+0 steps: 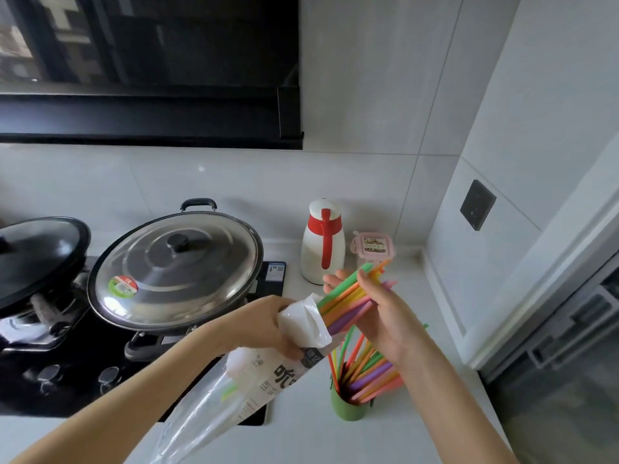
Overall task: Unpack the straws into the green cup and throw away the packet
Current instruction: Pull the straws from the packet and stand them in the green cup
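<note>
My left hand (268, 324) grips the plastic straw packet (264, 373) near its open top, above the counter. A bundle of coloured straws (348, 298) sticks out of the packet's mouth, and my right hand (385, 309) is closed around that bundle. Below my right hand stands the green cup (348, 408) on the white counter, holding several coloured straws (365, 370) that lean to the right. A green straw or two still show inside the clear lower part of the packet.
A wok with a steel lid (177, 269) and a black-lidded pan (37, 256) sit on the black hob (67, 380) to the left. A white and red thermos jug (323, 242) and a small pink-lidded box (373, 246) stand at the back. A wall runs along the right.
</note>
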